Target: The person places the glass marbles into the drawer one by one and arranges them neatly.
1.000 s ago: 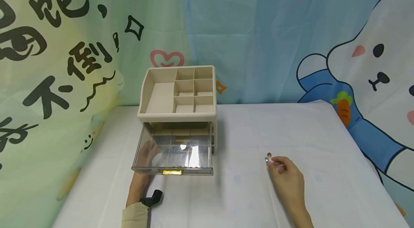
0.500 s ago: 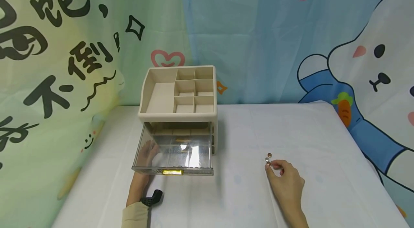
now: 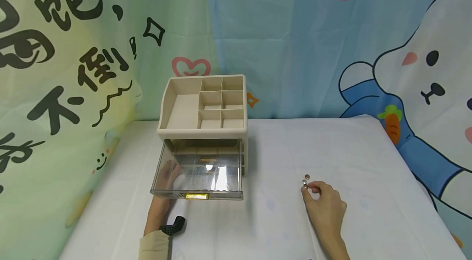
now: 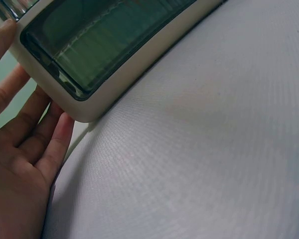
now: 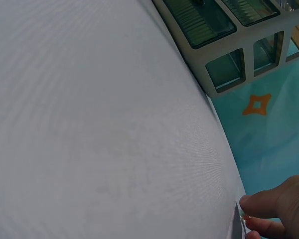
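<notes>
A cream desktop organizer [image 3: 202,134] stands left of centre on the table, its clear upper drawer [image 3: 195,195] pulled out. My left hand [image 3: 166,176] shows through the drawer in the head view. In the left wrist view, the nearly straight fingers [image 4: 61,144] rest against the organizer's left side, with the thumb near its front edge. My right hand [image 3: 326,206] is low over the cloth to the right, thumb and index finger pinching a small coppery bead [image 3: 305,186]. Just beyond the fingertips lie a silvery bead [image 3: 304,182] and another coppery bead [image 3: 307,177].
Open compartments [image 3: 222,100] divide the organizer's top. A white cloth [image 3: 280,227] covers the table, and a printed curtain [image 3: 273,47] hangs along its back edge. The drawer front juts over the left forearm [image 3: 156,215], which wears a black wrist strap [image 3: 173,226].
My right hand has drawn slightly back and left, and the coppery bead at its fingertips has come into view. The left hand, organizer and drawer look unchanged.
</notes>
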